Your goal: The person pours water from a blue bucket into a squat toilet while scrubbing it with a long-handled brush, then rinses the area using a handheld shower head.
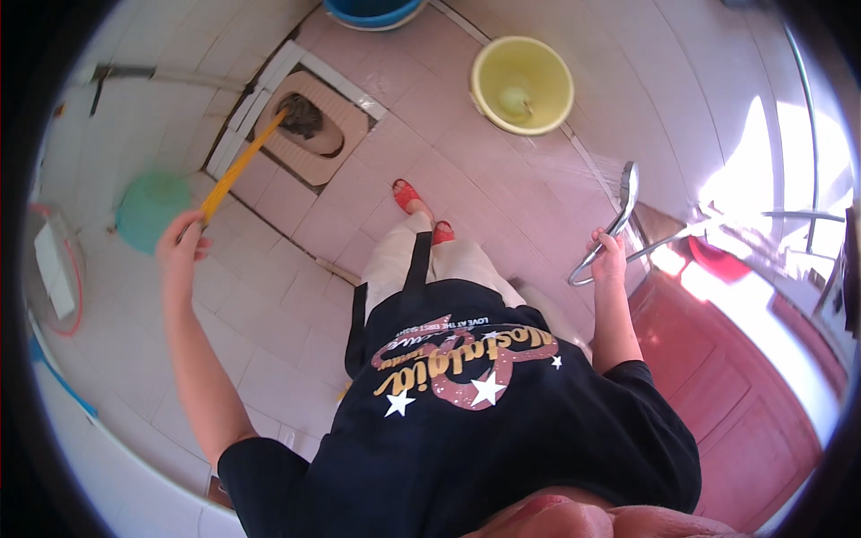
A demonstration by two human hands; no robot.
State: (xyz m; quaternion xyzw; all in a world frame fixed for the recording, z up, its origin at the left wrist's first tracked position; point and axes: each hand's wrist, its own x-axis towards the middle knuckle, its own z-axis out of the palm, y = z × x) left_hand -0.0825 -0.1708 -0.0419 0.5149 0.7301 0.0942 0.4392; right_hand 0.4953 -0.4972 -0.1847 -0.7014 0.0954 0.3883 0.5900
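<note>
My left hand is closed round the top of a yellow-handled mop, held out to the left. Its dark, shaggy head rests in the bowl of a squat toilet set in the tiled floor. On the other side, my right hand grips a silver shower head by its handle. A metal hose loops below that hand and runs off to the right. Faint streaks of water spread leftward from the shower head, over the floor.
A yellow bucket with a pale object inside stands by the right wall. At the top is a blue basin. A green basin is at the left wall. A red door lies right. My red slippers are on pink tiles.
</note>
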